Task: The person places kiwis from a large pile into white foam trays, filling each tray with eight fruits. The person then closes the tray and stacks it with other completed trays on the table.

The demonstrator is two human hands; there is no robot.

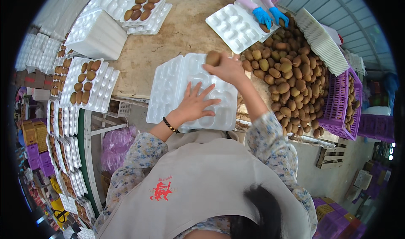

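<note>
Right in front of me lies a white plastic fruit tray [221, 112] with rounded hollows, its hinged half folded out to the left. My left hand [197, 104] rests on the tray with fingers spread and holds nothing; a beaded bracelet circles that wrist. At the tray's far edge my right hand [227, 68] grips a brown kiwifruit [213, 58] between thumb and fingers. To the right of that hand spreads a large heap of kiwifruit [291, 77] on the wooden table [177, 26].
Across the table a co-worker's blue-gloved hands [269, 17] handle kiwifruit over another white tray [235, 26]. A purple crate [340, 102] and stacked trays [322, 41] border the heap. At left stand an empty-tray stack [98, 36], filled trays [85, 82] and a green-edged conveyor [87, 150].
</note>
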